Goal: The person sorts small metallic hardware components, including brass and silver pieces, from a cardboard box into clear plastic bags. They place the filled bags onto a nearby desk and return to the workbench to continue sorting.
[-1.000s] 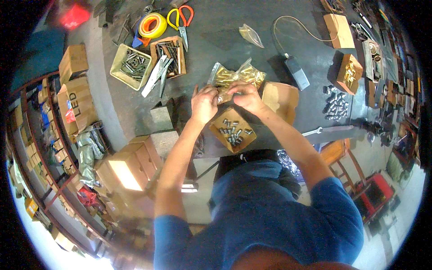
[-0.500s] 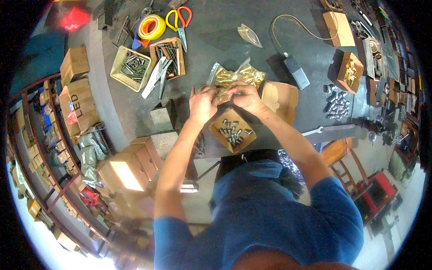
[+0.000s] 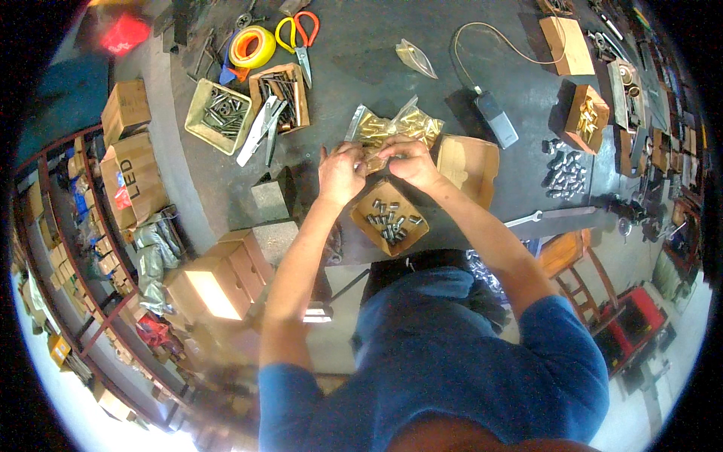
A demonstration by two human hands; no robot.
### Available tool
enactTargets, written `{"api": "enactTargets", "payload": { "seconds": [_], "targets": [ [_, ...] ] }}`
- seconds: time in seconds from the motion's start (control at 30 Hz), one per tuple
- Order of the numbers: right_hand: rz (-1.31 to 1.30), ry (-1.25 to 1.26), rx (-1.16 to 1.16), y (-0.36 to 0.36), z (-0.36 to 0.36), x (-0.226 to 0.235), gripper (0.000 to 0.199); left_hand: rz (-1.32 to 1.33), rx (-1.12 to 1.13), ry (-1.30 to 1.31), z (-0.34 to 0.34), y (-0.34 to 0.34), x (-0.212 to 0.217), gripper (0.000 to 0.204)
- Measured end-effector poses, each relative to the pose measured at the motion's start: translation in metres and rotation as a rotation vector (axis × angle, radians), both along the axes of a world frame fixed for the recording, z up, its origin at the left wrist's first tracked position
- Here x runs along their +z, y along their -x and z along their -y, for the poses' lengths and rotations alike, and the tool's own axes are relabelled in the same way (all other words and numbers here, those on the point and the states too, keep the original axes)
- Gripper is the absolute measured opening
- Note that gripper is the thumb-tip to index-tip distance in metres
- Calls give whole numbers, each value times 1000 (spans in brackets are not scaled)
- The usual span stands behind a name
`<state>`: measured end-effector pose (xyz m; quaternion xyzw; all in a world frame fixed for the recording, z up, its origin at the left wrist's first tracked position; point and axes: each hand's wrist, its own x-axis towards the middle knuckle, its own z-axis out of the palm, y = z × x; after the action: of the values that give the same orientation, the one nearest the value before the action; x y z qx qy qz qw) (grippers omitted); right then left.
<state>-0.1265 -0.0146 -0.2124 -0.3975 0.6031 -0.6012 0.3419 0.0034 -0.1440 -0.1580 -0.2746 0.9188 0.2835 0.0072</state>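
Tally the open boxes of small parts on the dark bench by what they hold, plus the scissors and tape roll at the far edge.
Open boxes of silver parts: 2
Open box of brass parts: 1
Open box of long metal pieces: 1
Scissors: 1
Yellow tape roll: 1
Total: 6

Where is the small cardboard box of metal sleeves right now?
In the head view the small cardboard box of metal sleeves sits on the dark workbench near its front edge, just below both hands and left of an empty open box.
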Motion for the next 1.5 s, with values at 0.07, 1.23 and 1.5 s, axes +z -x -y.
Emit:
{"api": "enactTargets", "payload": {
  "seconds": [0.07, 1.23, 1.5],
  "targets": [
    [39, -8, 4, -1, 0, 0, 19, -9, 9, -15, -1, 2, -1, 9],
    [-215, 41, 23, 0, -1, 11, 26, -71, -16, -22, -10, 10, 3, 10],
    [-236, -11, 15, -1, -3, 11, 22, -9, -18, -7, -13, 14, 9, 11]
  ]
}}
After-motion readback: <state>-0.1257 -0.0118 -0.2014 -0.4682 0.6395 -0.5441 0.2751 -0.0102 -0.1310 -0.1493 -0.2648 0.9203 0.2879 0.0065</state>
